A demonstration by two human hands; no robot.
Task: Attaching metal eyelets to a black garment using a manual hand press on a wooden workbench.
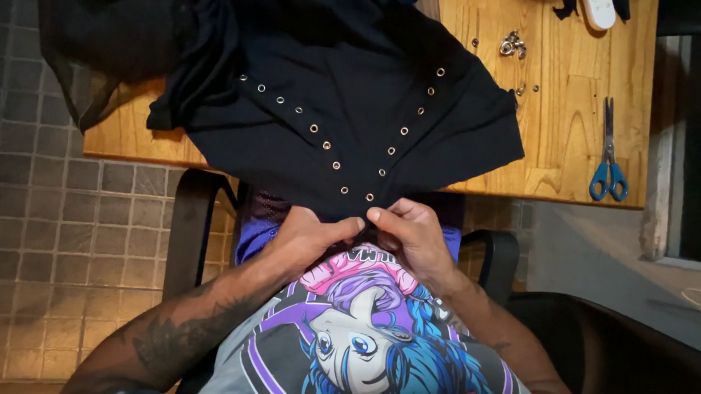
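Observation:
A black garment [347,88] with two converging rows of small metal eyelets lies over the near edge of a wooden table [573,127] and hangs toward my lap. My left hand [309,233] and my right hand [410,230] meet at the garment's lowest point, below the bottom eyelet. Both pinch the fabric edge between thumb and fingers, thumbs almost touching. What lies under the fingers is hidden.
Blue-handled scissors [608,161] lie on the table's right side. Several loose metal eyelets [511,45] sit at the back, near a white oblong device [597,2]. I sit in a black armchair [192,218] over a grey tiled floor [49,231].

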